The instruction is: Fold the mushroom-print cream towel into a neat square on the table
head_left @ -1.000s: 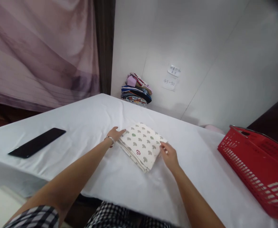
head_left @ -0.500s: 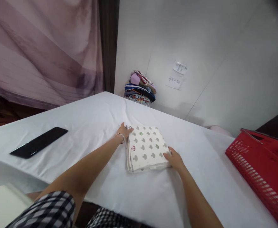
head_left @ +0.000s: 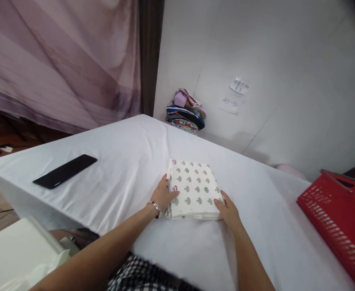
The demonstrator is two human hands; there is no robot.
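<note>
A folded white cloth point(head_left: 195, 184) printed with grey mushrooms and a few red and green ones lies flat on the white-covered table point(head_left: 129, 161). My left hand point(head_left: 163, 196), with a bracelet at the wrist, grips its near left edge, thumb on top and fingers at the side. At the near right corner my right hand point(head_left: 228, 208) holds the cloth the same way, thumb over the top layer. The fingertips under both edges are hidden.
A black flat panel point(head_left: 65, 171) lies on the left of the table. On the right stands a red plastic basket point(head_left: 338, 218). Folded fabrics point(head_left: 186, 111) are piled by the wall at the back. A white surface point(head_left: 16, 250) sits at the lower left.
My left hand has slid from the far left corner of the cloth toward its near left edge. My right hand stays at the near right corner. The view has shifted slightly.
</note>
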